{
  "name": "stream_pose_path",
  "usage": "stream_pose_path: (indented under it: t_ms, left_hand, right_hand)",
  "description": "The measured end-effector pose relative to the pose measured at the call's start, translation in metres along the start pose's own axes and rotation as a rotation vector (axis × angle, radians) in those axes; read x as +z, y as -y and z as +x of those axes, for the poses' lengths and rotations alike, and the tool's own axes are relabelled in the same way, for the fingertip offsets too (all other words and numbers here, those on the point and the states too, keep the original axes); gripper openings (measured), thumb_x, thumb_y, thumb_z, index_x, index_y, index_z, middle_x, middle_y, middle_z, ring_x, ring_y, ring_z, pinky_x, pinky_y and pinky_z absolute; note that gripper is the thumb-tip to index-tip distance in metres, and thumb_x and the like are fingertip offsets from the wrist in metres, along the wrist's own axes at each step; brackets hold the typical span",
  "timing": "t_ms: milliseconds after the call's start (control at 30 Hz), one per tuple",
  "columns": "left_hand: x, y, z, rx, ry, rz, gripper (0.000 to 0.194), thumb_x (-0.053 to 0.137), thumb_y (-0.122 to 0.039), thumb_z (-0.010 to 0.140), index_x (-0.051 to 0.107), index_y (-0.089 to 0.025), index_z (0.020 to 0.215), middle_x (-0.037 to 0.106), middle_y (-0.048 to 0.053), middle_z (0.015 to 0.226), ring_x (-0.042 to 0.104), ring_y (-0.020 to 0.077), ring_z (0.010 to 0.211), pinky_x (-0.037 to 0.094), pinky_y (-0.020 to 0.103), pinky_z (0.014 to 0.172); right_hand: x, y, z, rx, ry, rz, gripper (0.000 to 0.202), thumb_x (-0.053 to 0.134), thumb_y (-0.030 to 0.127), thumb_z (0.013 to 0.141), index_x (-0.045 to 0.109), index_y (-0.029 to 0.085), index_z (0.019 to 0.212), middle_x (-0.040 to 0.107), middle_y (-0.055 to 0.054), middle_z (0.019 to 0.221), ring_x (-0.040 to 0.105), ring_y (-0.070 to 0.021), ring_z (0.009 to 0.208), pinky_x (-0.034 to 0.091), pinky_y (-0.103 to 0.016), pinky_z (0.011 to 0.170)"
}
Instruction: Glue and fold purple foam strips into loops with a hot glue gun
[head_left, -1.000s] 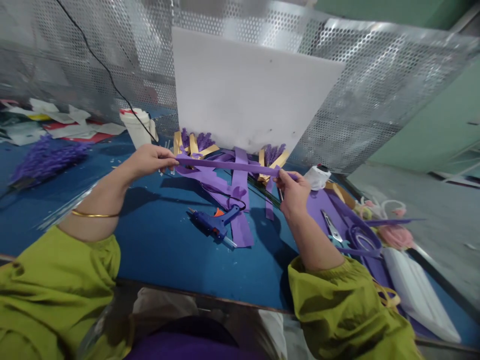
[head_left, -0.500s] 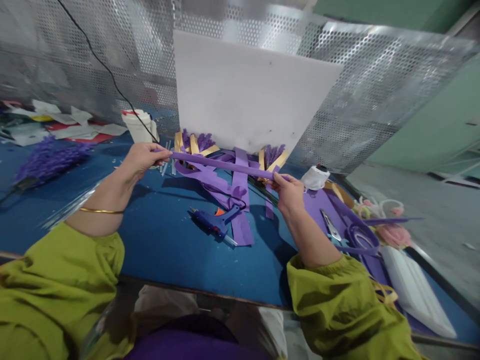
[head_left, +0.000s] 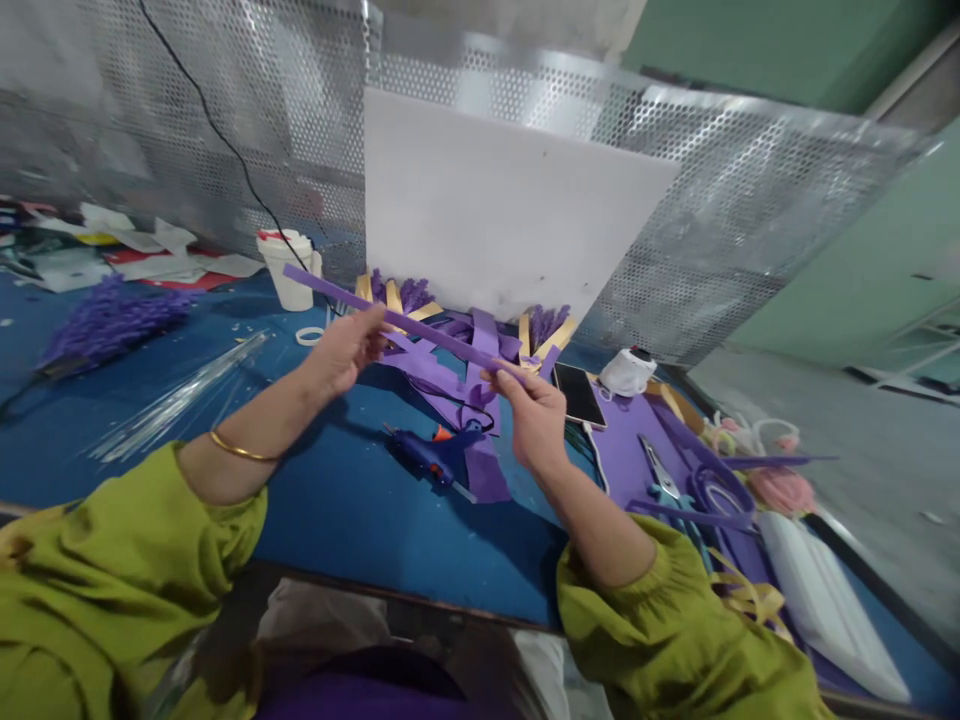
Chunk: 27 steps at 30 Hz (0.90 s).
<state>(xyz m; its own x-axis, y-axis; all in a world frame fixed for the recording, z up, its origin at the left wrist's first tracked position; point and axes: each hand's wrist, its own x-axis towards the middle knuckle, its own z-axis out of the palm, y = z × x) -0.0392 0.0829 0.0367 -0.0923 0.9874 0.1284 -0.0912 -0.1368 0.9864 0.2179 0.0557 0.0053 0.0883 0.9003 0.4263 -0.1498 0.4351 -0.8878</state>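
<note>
A narrow purple strip (head_left: 435, 334) is stretched above the table, slanting down to the right. My right hand (head_left: 536, 410) pinches it near its right end between thumb and fingers. My left hand (head_left: 349, 348) is closed around the strip partway along, with the fingertips partly hidden; the free end sticks out up and to the left past it. Below the strip lies a blue glue gun (head_left: 427, 455), its nozzle pointing left. Wider purple strips (head_left: 486, 470) lie crossed in a pile behind and under the glue gun.
Scissors (head_left: 660, 470), a phone (head_left: 579, 395) and a purple ribbon roll (head_left: 720, 490) lie at right. At left are lavender sprigs (head_left: 112, 315), clear thin sticks (head_left: 180, 400) and a white cup (head_left: 289, 270). A white board (head_left: 517, 200) leans at the back.
My left hand has moved right along the strip, toward my right hand, leaving the left end free. My right hand has shifted left, uncovering the phone.
</note>
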Motion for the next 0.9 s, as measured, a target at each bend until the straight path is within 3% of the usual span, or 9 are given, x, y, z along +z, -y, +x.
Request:
stream_pose_path:
  t_ms: [67, 167, 333, 533, 633, 700, 767, 900]
  left_hand:
    - [0.021, 0.01, -0.013, -0.017, 0.116, -0.058, 0.042, 0.086, -0.052, 0.065, 0.067, -0.015, 0.072, 0.059, 0.0, 0.06, 0.051, 0.0102, 0.056, 0.04, 0.024, 0.053]
    - [0.038, 0.019, -0.026, -0.062, 0.141, -0.143, 0.036, 0.087, -0.045, 0.065, 0.072, -0.014, 0.074, 0.066, 0.004, 0.067, 0.056, 0.0122, 0.058, 0.044, 0.025, 0.053]
    - [0.041, 0.021, -0.031, -0.192, 0.139, -0.318, 0.029, 0.09, -0.03, 0.065, 0.076, -0.016, 0.085, 0.073, 0.006, 0.081, 0.067, 0.0161, 0.074, 0.047, 0.02, 0.053]
    - [0.042, 0.027, -0.031, -0.192, 0.183, -0.288, 0.023, 0.088, -0.029, 0.066, 0.076, -0.017, 0.083, 0.076, 0.006, 0.081, 0.068, 0.0169, 0.07, 0.05, 0.023, 0.054]
    - [0.037, 0.023, -0.026, -0.14, 0.126, -0.279, 0.022, 0.086, -0.028, 0.068, 0.076, -0.017, 0.083, 0.075, 0.005, 0.08, 0.067, 0.0168, 0.069, 0.048, 0.022, 0.051]
    - [0.03, 0.018, -0.021, -0.121, 0.084, -0.3, 0.019, 0.085, -0.026, 0.069, 0.076, -0.017, 0.083, 0.075, 0.004, 0.08, 0.068, 0.0166, 0.072, 0.047, 0.02, 0.051]
    - [0.024, 0.014, -0.016, -0.114, 0.061, -0.323, 0.017, 0.084, -0.025, 0.071, 0.075, -0.017, 0.083, 0.074, 0.004, 0.08, 0.068, 0.0165, 0.074, 0.048, 0.02, 0.052]
    - [0.016, 0.012, -0.01, -0.103, 0.031, -0.3, 0.015, 0.083, -0.026, 0.074, 0.074, -0.018, 0.083, 0.073, 0.005, 0.081, 0.069, 0.0163, 0.076, 0.048, 0.02, 0.053]
  right_hand:
    - [0.003, 0.0, -0.008, -0.074, 0.085, -0.108, 0.018, 0.074, 0.033, 0.082, 0.079, 0.025, 0.098, 0.078, -0.003, 0.101, 0.075, -0.0198, 0.093, 0.06, -0.036, 0.088]
    - [0.003, 0.0, -0.014, -0.237, 0.176, -0.277, 0.018, 0.068, 0.028, 0.088, 0.079, 0.029, 0.103, 0.077, -0.003, 0.11, 0.073, -0.0201, 0.101, 0.058, -0.038, 0.095]
    - [0.001, -0.002, -0.019, -0.434, 0.348, -0.5, 0.031, 0.059, 0.021, 0.095, 0.073, 0.029, 0.121, 0.072, -0.006, 0.127, 0.067, -0.0206, 0.118, 0.053, -0.038, 0.105]
    - [0.0, -0.006, -0.022, -0.448, 0.573, -0.585, 0.04, 0.052, 0.019, 0.097, 0.063, 0.029, 0.135, 0.063, -0.007, 0.14, 0.058, -0.0215, 0.131, 0.048, -0.041, 0.111]
    - [-0.003, -0.003, -0.018, -0.44, 0.531, -0.567, 0.043, 0.054, 0.017, 0.095, 0.062, 0.03, 0.135, 0.064, -0.007, 0.139, 0.06, -0.0219, 0.128, 0.049, -0.041, 0.109]
    - [-0.008, 0.0, -0.013, -0.444, 0.448, -0.583, 0.043, 0.054, 0.016, 0.093, 0.062, 0.029, 0.133, 0.068, -0.008, 0.129, 0.064, -0.0216, 0.12, 0.051, -0.039, 0.103]
    - [-0.014, 0.002, -0.006, -0.469, 0.458, -0.685, 0.04, 0.053, 0.013, 0.091, 0.065, 0.026, 0.127, 0.072, -0.008, 0.117, 0.067, -0.0222, 0.11, 0.053, -0.04, 0.097]
    - [-0.024, 0.007, 0.005, -0.546, 0.847, -0.928, 0.053, 0.051, 0.004, 0.077, 0.065, 0.022, 0.125, 0.071, -0.01, 0.12, 0.064, -0.0257, 0.112, 0.048, -0.044, 0.097]
